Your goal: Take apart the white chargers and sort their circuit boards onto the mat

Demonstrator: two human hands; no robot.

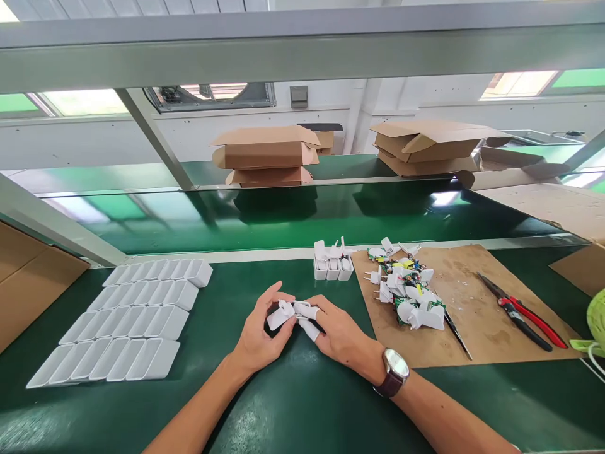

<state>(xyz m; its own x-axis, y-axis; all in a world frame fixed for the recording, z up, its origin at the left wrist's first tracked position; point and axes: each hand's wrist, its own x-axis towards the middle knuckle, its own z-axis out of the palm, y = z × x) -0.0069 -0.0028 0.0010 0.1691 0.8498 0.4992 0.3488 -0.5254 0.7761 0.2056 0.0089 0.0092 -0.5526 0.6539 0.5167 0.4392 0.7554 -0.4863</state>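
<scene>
Between my two hands, over the green tabletop, is a small white plastic charger part (pixel 280 316), partly covered by fingers. The thumb and fingers of my left hand (pixel 258 335) pinch its left side. My right hand (pixel 344 331), with white finger cots on its fingertips and a watch at the wrist, closes on the part's right side. Just beyond the hands stand white casings (pixel 333 272) with white pieces in them. To the right, a pile of white plug parts with green circuit boards (pixel 407 287) lies on brown cardboard.
Rows of white open casings (pixel 127 321) stand at left. Red-and-black pliers (pixel 524 315) and tweezers (pixel 457 334) lie on the cardboard sheet (pixel 472 284). Flattened cartons (pixel 265 154) sit on the ledge behind the green belt (pixel 283 230). A green roll (pixel 596 318) is at the right edge.
</scene>
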